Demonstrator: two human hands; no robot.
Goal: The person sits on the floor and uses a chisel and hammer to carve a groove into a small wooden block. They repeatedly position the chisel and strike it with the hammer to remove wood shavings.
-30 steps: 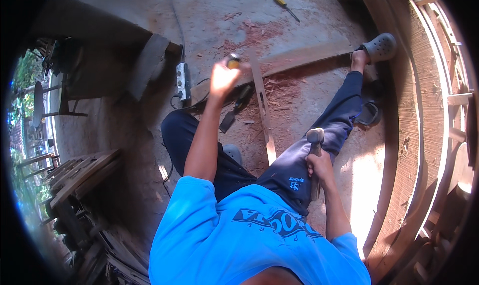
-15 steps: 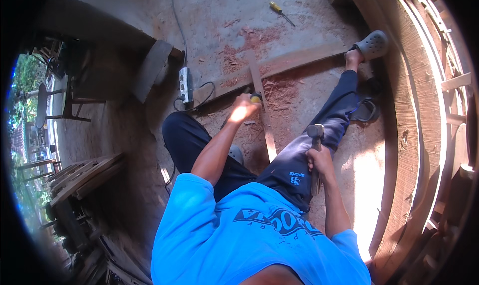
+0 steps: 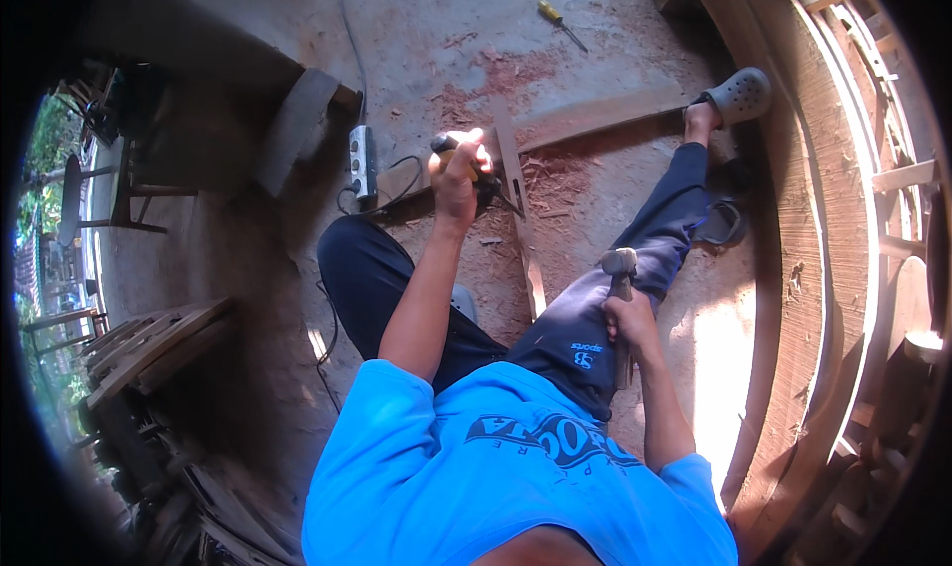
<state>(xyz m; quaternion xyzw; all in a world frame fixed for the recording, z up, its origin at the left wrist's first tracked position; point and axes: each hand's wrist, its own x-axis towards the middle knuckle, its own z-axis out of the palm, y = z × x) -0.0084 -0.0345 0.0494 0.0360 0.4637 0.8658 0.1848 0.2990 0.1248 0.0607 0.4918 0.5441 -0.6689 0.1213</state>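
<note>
One beam point(image 3: 595, 111) underneath slotted strip point(image 3: 512, 158).

the left hand point(image 3: 458, 179) (curled) partly hides a tool handle point(image 3: 442, 144).

A bright blue T-shirt point(image 3: 436, 507) is worn, its loose short sleeves ended above the forearms, its neckline rounded and its front marked with large dark lettering and smaller characters beside it. Dark navy long trousers point(image 3: 362, 269) are worn below, marked on the right thigh with a light-blue emblem point(image 3: 583, 360) and edged along the right lower leg with brighter blue, while the left hand point(image 3: 461, 174) and right hand point(image 3: 632, 318) are seen bare. The right foot is covered by a rounded grey clog point(image 3: 741, 98), pierced with small round holes.
</note>
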